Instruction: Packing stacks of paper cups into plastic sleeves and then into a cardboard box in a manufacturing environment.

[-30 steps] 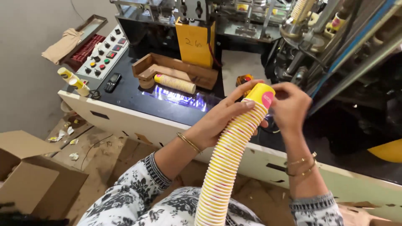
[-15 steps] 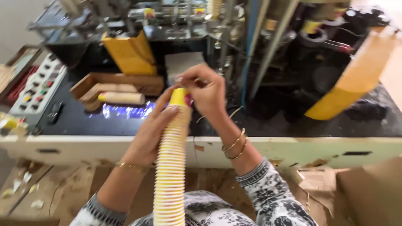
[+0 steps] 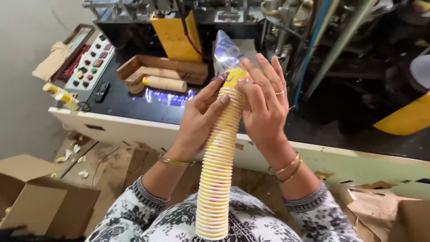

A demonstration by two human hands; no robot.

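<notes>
A long stack of yellow and white paper cups (image 3: 218, 170) rises from my lap toward the machine. My left hand (image 3: 199, 120) grips the upper part of the stack from the left. My right hand (image 3: 262, 105) holds the top of the stack from the right, fingers spread over it. A clear plastic sleeve (image 3: 226, 54) pokes up from the top end of the stack, between my fingertips.
A cup-making machine with a black deck (image 3: 148, 105) stands in front. On it are a wooden tray (image 3: 161, 67), a short cup stack (image 3: 165, 84) and a button panel (image 3: 92, 65). A yellow chute (image 3: 177, 36) sits behind. Cardboard boxes (image 3: 40, 201) lie at lower left.
The view has swung back to the left. The plastic sleeve now sticks up from the stack's top, and my right hand has spread its fingers over the top cups.
</notes>
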